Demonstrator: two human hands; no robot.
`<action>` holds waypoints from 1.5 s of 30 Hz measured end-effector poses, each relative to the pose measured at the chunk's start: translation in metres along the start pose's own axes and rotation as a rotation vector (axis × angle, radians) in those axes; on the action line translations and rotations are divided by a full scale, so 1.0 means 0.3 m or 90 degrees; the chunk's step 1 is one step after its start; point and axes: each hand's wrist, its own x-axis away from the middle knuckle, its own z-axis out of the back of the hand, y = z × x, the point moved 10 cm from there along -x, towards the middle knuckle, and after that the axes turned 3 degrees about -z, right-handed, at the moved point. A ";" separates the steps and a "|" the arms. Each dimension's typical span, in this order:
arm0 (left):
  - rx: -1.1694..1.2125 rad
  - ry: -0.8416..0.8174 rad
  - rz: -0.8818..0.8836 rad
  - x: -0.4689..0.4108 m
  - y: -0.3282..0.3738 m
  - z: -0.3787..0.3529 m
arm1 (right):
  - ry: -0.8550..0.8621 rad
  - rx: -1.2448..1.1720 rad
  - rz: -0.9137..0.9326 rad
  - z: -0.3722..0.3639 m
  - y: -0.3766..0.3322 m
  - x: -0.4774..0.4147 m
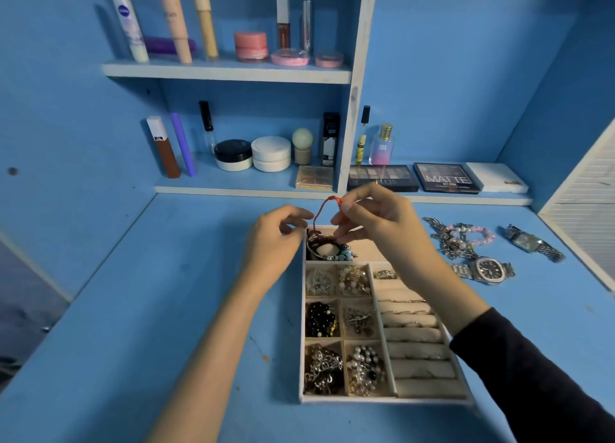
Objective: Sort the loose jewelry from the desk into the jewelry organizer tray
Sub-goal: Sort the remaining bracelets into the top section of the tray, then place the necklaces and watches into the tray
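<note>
A beige jewelry organizer tray (382,400) lies on the blue desk, its small compartments filled with chains, beads and rings. My right hand (376,217) pinches the top of a red string bracelet (324,209) above the tray's far compartment, where several bracelets (327,246) lie. The string's lower end hangs toward my left hand (278,234), which hovers at the tray's far left corner with fingers curled; whether it grips the string I cannot tell. Loose on the desk to the right are a chain and pink bead bracelets (457,237), a round silver watch (487,269) and a rectangular silver watch (532,242).
Eyeshadow palettes (446,177) lie on the low ledge behind the desk. Shelves (229,71) above hold cosmetic jars, tubes and bottles. A white slatted panel (585,216) borders the desk at right. Bare blue desk surface (166,292) spreads left of the tray.
</note>
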 end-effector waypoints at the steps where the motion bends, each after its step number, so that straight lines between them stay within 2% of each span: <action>1: 0.022 0.025 0.001 0.006 -0.007 0.005 | -0.008 -0.053 -0.040 -0.009 0.025 -0.004; 4: 0.060 0.075 -0.001 0.015 -0.019 0.022 | -0.005 -0.180 -0.172 -0.018 0.117 -0.014; 6: 0.066 0.090 -0.005 0.015 -0.028 0.029 | 0.008 -0.158 -0.207 -0.005 0.161 -0.025; 7: 0.069 0.092 -0.005 0.015 -0.033 0.030 | 0.020 -0.097 -0.204 0.012 0.174 -0.034; 10: 0.071 0.088 0.005 0.017 -0.044 0.024 | 0.075 0.249 -0.134 0.072 0.159 -0.061; 12: 0.055 0.081 0.003 0.020 -0.038 0.020 | 0.073 0.409 -0.086 0.070 0.136 -0.073; 16: -0.051 0.037 -0.036 0.025 -0.016 -0.003 | 0.007 0.569 -0.061 0.034 0.135 -0.080; 19: -0.175 -0.025 -0.079 0.030 -0.003 -0.041 | -0.006 0.627 -0.061 0.032 0.141 -0.086; 23: -0.256 -0.048 -0.087 0.037 -0.007 -0.061 | 0.037 0.636 -0.002 0.032 0.106 -0.078; 28: -0.225 -0.022 -0.096 0.036 0.009 -0.040 | -0.037 0.649 0.041 -0.022 0.108 -0.054; 33: -0.199 0.018 -0.105 0.039 0.026 -0.017 | -0.048 0.596 0.081 -0.018 0.095 -0.029; 39: -0.189 0.001 -0.138 0.047 0.104 -0.046 | 0.023 0.532 0.097 0.121 0.043 0.000; 45: -0.199 -0.078 -0.195 0.067 0.241 -0.175 | 0.082 0.577 0.023 0.356 0.046 0.030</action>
